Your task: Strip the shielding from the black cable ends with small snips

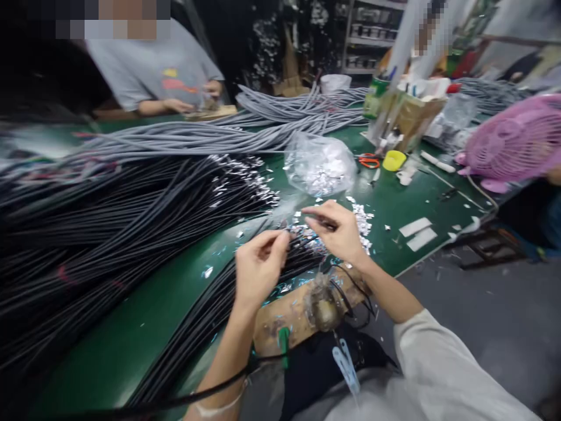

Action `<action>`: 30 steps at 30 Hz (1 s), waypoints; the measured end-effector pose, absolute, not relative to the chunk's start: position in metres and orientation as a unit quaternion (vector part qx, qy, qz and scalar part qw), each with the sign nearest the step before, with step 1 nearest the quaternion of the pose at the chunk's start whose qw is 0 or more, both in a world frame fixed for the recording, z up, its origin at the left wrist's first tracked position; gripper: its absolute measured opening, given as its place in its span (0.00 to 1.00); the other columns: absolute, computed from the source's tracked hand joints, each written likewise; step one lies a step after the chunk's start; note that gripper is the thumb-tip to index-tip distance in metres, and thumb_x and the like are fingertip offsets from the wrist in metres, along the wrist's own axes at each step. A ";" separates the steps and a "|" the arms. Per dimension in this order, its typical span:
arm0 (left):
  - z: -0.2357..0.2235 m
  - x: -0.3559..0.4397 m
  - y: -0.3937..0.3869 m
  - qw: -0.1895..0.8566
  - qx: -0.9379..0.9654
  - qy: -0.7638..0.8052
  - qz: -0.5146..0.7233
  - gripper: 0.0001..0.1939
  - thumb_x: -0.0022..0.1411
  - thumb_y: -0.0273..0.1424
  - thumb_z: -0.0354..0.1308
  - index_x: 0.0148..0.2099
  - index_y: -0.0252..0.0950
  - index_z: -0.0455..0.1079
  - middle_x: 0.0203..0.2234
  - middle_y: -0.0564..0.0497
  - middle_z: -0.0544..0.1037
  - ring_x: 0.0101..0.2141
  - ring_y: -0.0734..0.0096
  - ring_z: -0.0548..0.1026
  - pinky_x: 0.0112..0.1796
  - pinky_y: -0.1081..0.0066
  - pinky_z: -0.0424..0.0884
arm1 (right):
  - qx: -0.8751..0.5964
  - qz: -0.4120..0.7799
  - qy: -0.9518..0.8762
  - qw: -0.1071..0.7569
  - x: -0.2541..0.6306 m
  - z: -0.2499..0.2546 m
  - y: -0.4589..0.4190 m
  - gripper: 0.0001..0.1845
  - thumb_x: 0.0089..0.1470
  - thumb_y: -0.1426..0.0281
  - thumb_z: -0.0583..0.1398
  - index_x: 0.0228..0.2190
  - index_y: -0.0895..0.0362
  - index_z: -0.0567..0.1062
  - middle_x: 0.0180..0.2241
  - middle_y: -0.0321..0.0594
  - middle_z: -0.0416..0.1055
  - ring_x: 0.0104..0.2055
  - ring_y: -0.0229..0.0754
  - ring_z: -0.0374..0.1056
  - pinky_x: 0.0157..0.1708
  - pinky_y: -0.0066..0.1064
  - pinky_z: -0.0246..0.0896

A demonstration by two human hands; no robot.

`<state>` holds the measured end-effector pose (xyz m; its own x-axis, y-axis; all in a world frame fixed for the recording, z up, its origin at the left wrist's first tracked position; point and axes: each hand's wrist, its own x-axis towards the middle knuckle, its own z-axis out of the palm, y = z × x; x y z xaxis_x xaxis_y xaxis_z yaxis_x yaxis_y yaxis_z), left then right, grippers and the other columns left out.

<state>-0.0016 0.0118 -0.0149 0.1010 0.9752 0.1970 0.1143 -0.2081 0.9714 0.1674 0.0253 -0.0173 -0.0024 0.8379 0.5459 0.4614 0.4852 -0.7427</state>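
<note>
My left hand [258, 266] is closed in a pinch over the ends of a black cable bundle [210, 310] that runs along the green table [144, 327]. My right hand [335, 231] is also closed, its fingers pinched on a thin dark cable end just right of the left hand. Small silvery foil scraps [363, 225] lie scattered around both hands. A wooden board [289, 318] with a taped lump sits just below my hands at the table edge.
A large pile of black cables [109, 222] fills the left. Grey cables [263, 126] lie behind it. A clear bag of scraps [322, 164], orange scissors [368, 161], a yellow cup [393, 160] and a pink fan [515, 143] stand to the right. Another person [158, 70] works across the table.
</note>
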 end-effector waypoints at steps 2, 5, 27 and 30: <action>-0.018 0.000 0.014 0.426 0.605 0.455 0.496 0.12 0.59 0.36 0.57 0.33 0.32 0.74 0.18 0.54 0.69 0.18 0.81 0.63 0.20 0.78 0.60 | -0.456 0.225 -0.680 0.528 0.166 -0.011 0.024 0.09 0.53 0.68 0.60 0.36 0.56 0.78 0.27 0.36 0.69 0.27 0.33 0.62 0.26 0.27 0.56; -0.021 0.000 0.016 0.413 0.618 0.456 0.490 0.12 0.59 0.37 0.56 0.35 0.33 0.75 0.23 0.51 0.74 0.21 0.78 0.68 0.21 0.78 0.63 | -0.431 0.269 -0.684 0.523 0.165 -0.008 0.022 0.08 0.53 0.68 0.61 0.33 0.56 0.79 0.27 0.37 0.70 0.28 0.34 0.63 0.26 0.28 0.57; -0.017 0.001 0.009 0.334 0.613 0.475 0.536 0.07 0.54 0.34 0.62 0.29 0.35 0.75 0.21 0.53 0.73 0.19 0.78 0.69 0.21 0.76 0.65 | -0.466 0.244 -0.656 0.542 0.160 -0.010 0.020 0.06 0.49 0.69 0.62 0.26 0.57 0.78 0.22 0.35 0.71 0.25 0.34 0.64 0.24 0.28 0.58; -0.018 0.002 0.008 0.259 0.637 0.482 0.544 0.05 0.53 0.32 0.62 0.28 0.36 0.75 0.21 0.53 0.73 0.21 0.78 0.67 0.21 0.76 0.63 | -0.449 0.218 -0.671 0.549 0.158 -0.009 0.018 0.04 0.49 0.70 0.62 0.27 0.57 0.78 0.24 0.36 0.73 0.24 0.34 0.64 0.24 0.28 0.58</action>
<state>0.0016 0.0078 -0.0179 -0.0559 0.8945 0.4435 0.3316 -0.4023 0.8533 0.1585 0.0179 -0.0095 0.0059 0.8414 0.5404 0.3633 0.5017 -0.7850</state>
